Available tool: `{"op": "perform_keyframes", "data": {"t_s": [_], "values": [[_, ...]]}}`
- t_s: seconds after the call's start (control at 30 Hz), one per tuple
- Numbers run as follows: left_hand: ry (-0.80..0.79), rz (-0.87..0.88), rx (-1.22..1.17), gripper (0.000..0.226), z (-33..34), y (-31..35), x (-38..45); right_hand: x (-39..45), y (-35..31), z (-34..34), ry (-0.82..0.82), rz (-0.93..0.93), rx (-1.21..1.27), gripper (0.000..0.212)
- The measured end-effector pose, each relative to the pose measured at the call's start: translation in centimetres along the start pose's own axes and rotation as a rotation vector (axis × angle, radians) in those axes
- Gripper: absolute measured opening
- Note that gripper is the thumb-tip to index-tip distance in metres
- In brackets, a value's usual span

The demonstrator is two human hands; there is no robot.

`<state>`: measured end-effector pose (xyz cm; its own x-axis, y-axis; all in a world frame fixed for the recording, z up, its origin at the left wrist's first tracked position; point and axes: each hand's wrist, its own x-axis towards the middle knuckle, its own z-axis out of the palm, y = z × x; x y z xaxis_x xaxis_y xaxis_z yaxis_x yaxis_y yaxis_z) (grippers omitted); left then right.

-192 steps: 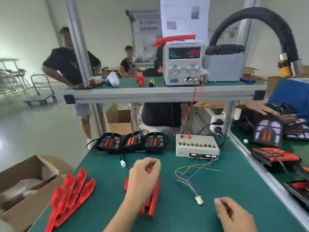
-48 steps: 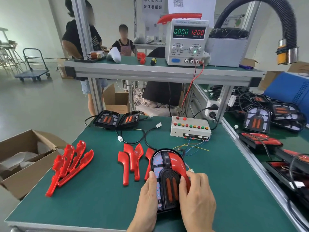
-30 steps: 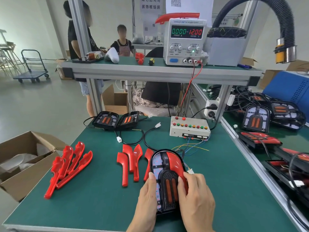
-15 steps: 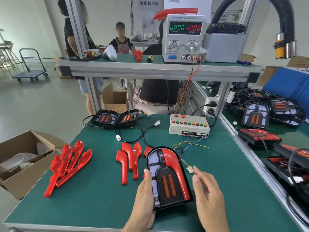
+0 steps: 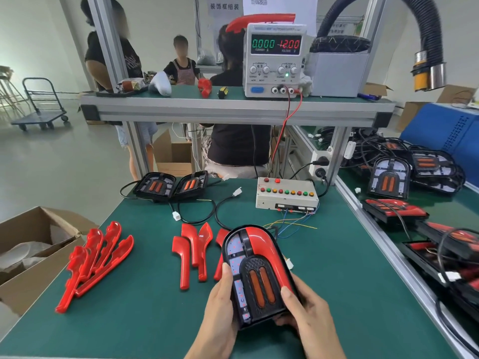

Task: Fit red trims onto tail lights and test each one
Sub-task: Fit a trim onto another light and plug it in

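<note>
Both hands, left (image 5: 220,304) and right (image 5: 308,314), grasp tail light (image 5: 255,270); loose red trims (image 5: 194,252) at 9 o'clock, test box (image 5: 286,196) at 12.

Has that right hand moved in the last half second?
Yes. The right hand has closed in leftward, away from the table rail, and now grips the tail light.

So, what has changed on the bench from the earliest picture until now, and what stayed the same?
One tail light left the back row, where two remain, and came to the front edge; it now carries a red trim on its right side. Both the left hand and the right hand, which let go half a second ago, grip it. The loose red trims got spread out. The trim pile and test box stayed.
</note>
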<state>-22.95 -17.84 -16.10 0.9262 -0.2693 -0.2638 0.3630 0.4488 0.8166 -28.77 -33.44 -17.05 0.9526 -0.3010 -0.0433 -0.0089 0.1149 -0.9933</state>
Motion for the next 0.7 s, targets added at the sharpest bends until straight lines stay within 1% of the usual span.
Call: {"op": "perform_keyframes", "data": {"t_s": [0.1, 0.17, 0.2, 0.27, 0.37, 0.43, 0.53, 0.6, 0.7], "values": [[-0.017, 0.11, 0.056, 0.052, -0.9, 0.8, 0.7, 0.2, 0.3, -0.4, 0.005, -0.007, -0.017, 0.046], [0.069, 0.191, 0.142, 0.053, -1.1, 2.1, 1.4, 0.2, 0.5, -0.3, -0.007, -0.04, -0.051, 0.042], [0.109, 0.228, 0.205, 0.053, -1.0, 2.8, 1.8, 0.1, 0.5, -0.2, -0.018, -0.059, -0.068, 0.045], [0.119, 0.285, 0.381, 0.056, -0.6, 4.5, 2.7, -0.1, 0.5, -0.1, -0.038, -0.091, -0.073, 0.048], [0.041, 0.286, 0.652, 0.066, 0.1, 7.2, 4.2, -0.3, 0.3, -0.3, -0.047, -0.106, -0.045, 0.047], [-0.029, 0.272, 0.85, 0.065, 0.2, 8.9, 5.3, -0.2, 0.3, -0.4, -0.058, -0.114, -0.044, 0.046], [-0.216, 0.164, 1.105, 0.07, 0.3, 10.3, 6.6, -0.1, 0.3, -0.4, -0.077, -0.135, -0.065, 0.044], [-0.266, 0.111, 1.135, 0.075, 0.3, 10.4, 7.1, 0.0, 0.6, -0.5, -0.076, -0.142, -0.086, 0.044], [-0.251, 0.138, 1.069, 0.072, 0.4, 9.9, 7.5, 0.2, 0.8, -0.5, -0.053, -0.142, -0.097, 0.044]]}}
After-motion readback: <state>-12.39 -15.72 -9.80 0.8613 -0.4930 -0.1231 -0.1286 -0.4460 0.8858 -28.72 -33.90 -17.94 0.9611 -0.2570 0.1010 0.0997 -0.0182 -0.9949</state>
